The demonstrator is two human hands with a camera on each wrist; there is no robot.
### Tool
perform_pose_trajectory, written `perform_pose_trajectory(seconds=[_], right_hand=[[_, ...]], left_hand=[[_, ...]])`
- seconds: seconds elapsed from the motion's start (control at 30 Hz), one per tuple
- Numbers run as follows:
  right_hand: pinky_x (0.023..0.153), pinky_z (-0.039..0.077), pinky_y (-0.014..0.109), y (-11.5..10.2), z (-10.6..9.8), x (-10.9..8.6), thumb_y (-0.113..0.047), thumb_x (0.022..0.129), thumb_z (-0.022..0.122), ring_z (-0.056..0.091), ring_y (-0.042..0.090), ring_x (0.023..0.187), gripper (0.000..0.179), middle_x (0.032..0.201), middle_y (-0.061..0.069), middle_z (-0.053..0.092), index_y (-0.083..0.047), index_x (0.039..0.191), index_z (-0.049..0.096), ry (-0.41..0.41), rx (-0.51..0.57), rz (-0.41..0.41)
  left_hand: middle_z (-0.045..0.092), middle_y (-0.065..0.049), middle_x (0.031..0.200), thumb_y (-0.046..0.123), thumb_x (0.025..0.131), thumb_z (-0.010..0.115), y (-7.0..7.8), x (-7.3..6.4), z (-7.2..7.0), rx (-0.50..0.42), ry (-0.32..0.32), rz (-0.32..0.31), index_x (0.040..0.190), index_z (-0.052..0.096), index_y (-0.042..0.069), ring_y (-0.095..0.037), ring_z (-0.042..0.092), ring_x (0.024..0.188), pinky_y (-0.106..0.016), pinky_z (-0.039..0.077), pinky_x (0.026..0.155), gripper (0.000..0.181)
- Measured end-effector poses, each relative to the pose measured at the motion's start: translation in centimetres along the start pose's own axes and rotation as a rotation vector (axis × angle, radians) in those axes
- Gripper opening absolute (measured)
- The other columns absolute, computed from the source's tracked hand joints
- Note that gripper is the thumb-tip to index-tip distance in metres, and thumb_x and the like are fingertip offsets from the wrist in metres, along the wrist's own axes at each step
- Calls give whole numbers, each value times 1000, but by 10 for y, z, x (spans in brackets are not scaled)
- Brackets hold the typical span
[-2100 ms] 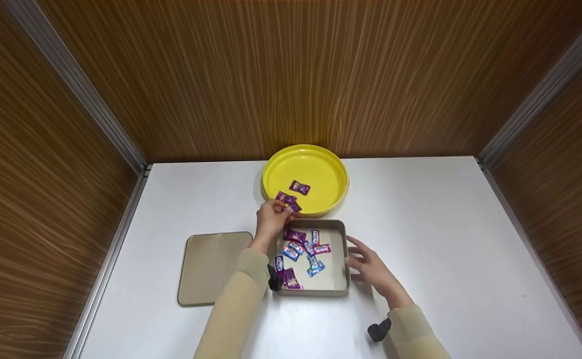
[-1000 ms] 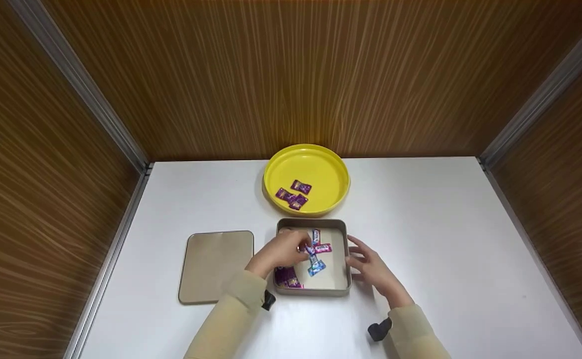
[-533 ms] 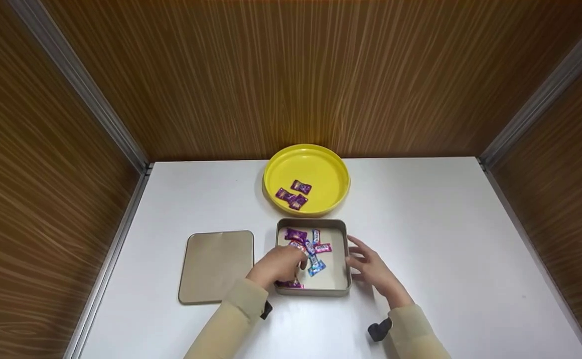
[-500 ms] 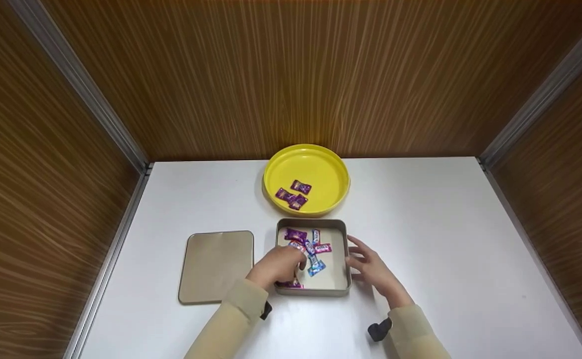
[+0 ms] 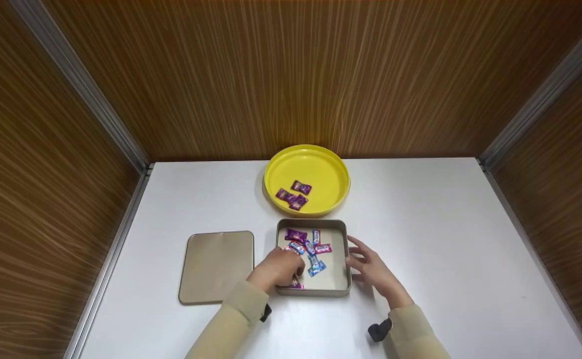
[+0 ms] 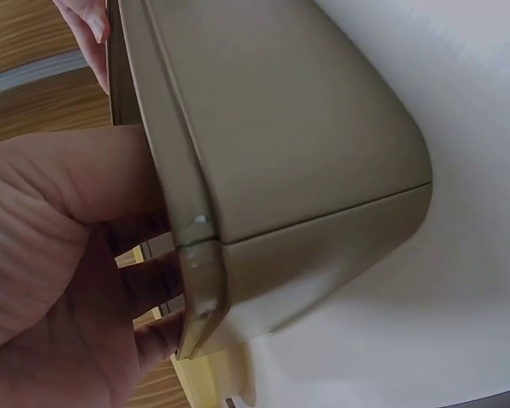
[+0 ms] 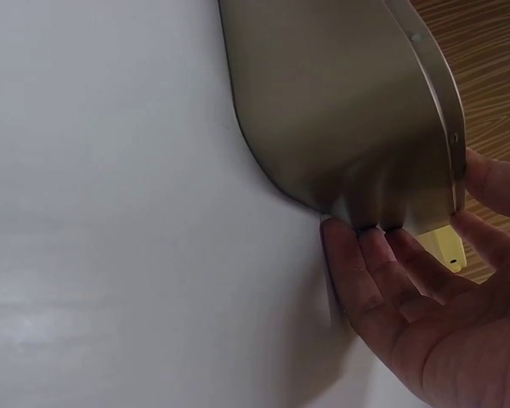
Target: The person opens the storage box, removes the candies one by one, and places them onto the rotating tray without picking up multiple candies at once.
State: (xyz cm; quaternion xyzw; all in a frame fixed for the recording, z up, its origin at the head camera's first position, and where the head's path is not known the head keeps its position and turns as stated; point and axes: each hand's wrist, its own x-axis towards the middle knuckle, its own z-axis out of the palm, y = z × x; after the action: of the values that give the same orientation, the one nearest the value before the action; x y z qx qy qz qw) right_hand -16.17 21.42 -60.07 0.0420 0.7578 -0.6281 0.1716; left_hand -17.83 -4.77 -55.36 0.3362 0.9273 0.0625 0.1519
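My left hand reaches down into the front-left part of a square beige metal tin, over purple-wrapped candies. In the left wrist view the fingers go over the rim and their tips are hidden behind the tin's wall, so I cannot tell whether they pinch a candy. My right hand rests its extended fingertips against the tin's right side, also seen in the right wrist view. Farther back in the tin lie a purple candy and several small blue, white and pink wrapped candies.
Behind the tin stands a round yellow tray holding three purple candies. A flat beige lid lies left of the tin on the white table. Wood-grain panels enclose the back and sides.
My left hand has let go of a purple candy in the yellow tray, come back into the tin, and shifted to its front-left corner. The right hand has stayed at the tin's side.
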Motion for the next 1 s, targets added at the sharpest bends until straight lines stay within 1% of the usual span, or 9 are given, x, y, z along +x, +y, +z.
perform_pose_trajectory(seconds=[0.13,0.27,0.5,0.6,0.73,0.83,0.93,1.0], right_hand=[[88,52,52,1,0,1,-8,98,58,45,44,129,62,145,20,42,-22,153,35,10,-4,4],[88,52,52,1,-1,1,-8,97,59,46,43,128,62,145,20,43,-21,153,36,12,-1,-1],[88,52,52,1,-1,1,-8,97,60,46,43,128,62,144,21,43,-20,153,35,3,0,-6],[89,51,53,1,-1,1,-7,97,59,45,44,129,62,144,23,42,-18,154,34,-2,-7,-15],[89,51,54,0,-1,1,-7,98,58,45,44,128,63,144,25,41,-16,154,33,-5,-10,-23],[88,51,54,0,-1,0,-6,98,58,46,44,127,63,144,25,42,-14,154,32,-6,-1,-22],[87,52,52,-1,-1,1,-5,97,58,47,44,126,63,144,25,41,-12,154,32,-8,0,-27],[87,53,50,-2,-2,1,-5,96,60,47,43,126,64,144,24,42,-11,153,33,-6,-1,-26]], left_hand=[[64,6,73,5,79,73,0,1,3,28,-13,-11,77,72,17,-15,59,72,-49,45,95,13],[66,4,74,8,82,73,1,3,7,56,-20,-25,76,71,17,-17,61,75,-50,43,98,10],[68,3,78,10,85,71,1,2,9,45,-11,-40,77,71,17,-18,64,82,-51,39,102,10],[68,4,78,11,86,70,1,2,10,38,1,-35,77,70,17,-17,64,81,-50,40,101,11],[66,5,76,10,86,69,-1,3,12,29,39,-19,77,70,17,-15,60,74,-46,45,92,11],[66,5,76,9,85,70,-1,4,14,43,84,-6,80,71,17,-15,60,72,-43,47,85,9],[65,5,75,12,81,75,-2,6,16,67,123,0,80,69,17,-17,61,72,-39,47,76,8],[63,6,72,14,77,78,-2,7,18,80,142,-1,78,66,17,-17,61,71,-37,46,70,12]])
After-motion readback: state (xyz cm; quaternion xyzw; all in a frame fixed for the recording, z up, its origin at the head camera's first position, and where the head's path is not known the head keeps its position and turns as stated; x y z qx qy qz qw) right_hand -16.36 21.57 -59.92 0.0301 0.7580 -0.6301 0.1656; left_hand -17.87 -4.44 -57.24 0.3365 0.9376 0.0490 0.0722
